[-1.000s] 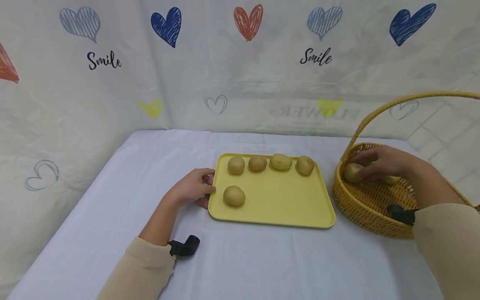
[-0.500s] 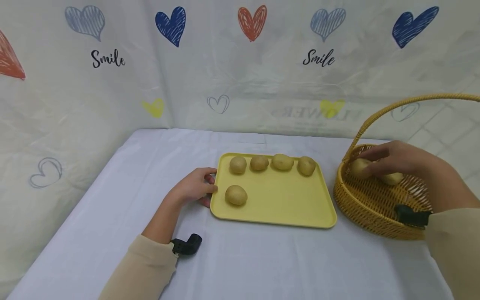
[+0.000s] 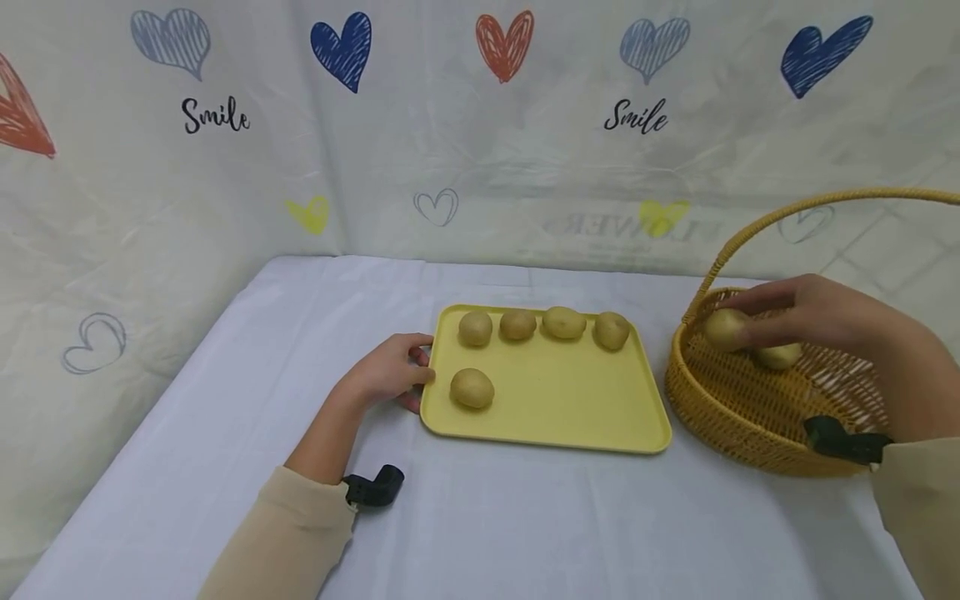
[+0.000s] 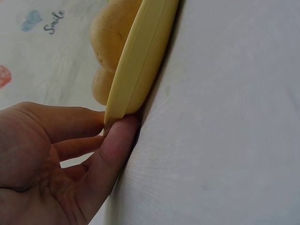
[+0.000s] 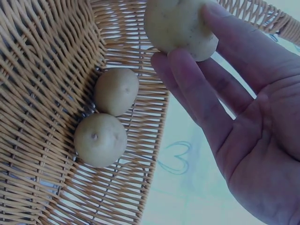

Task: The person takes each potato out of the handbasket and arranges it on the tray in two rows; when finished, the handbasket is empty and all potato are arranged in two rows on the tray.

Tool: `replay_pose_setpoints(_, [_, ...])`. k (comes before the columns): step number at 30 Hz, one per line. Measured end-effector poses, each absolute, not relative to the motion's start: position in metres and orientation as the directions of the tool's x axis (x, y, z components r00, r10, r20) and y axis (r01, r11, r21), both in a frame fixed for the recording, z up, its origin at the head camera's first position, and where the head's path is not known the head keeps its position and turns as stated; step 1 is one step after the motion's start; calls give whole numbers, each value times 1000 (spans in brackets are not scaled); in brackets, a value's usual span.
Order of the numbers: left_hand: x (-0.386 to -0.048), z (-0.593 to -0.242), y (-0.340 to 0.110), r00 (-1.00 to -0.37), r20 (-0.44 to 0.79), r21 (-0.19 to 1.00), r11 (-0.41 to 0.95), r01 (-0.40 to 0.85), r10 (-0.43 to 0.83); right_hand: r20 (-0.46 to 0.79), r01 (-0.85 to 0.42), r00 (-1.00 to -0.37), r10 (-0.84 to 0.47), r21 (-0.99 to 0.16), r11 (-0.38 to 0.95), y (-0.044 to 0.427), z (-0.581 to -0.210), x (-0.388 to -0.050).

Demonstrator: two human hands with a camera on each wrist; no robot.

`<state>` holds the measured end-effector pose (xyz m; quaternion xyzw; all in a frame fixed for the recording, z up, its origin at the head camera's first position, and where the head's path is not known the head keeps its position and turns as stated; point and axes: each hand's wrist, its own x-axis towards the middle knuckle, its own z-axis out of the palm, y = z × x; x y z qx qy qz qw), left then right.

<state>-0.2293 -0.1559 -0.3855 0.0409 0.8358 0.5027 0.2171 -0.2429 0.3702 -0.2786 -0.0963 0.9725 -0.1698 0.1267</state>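
My right hand (image 3: 832, 317) grips a potato (image 3: 726, 330) between fingers and thumb, over the left part of the wicker basket (image 3: 738, 446). Two more potatoes lie side by side in the basket; the right wrist view shows a lower potato (image 5: 100, 140) touching an upper potato (image 5: 116, 91). My left hand (image 3: 386, 371) pinches the left rim of a yellow tray (image 3: 562, 400); in the left wrist view a fingertip sits under the tray's edge (image 4: 136, 70). Along the tray's back stands a row of several potatoes (image 3: 564, 323), with a single potato (image 3: 472, 388) at the front left.
The basket's tall arched handle (image 3: 825, 198) rises above its rim on the right. A white cloth (image 3: 525, 525) covers the table. Behind it hangs a white backdrop (image 3: 420, 142) printed with hearts and words.
My right hand has lifted the potato up from the basket floor, uncovering another potato beside it. The left hand keeps its hold on the tray, which stays in place.
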Motion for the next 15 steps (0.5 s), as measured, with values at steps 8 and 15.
replay_pose_setpoints(8, [-231, -386, -154, -898, -333, 858, 488, -161, 288, -182, -109, -967, -178, -336, 935, 369, -271, -235])
replay_pose_setpoints(15, [-231, -387, -156, -903, -319, 858, 492, -147, 287, -153, -113, -969, -193, -422, 900, 357, -263, -229])
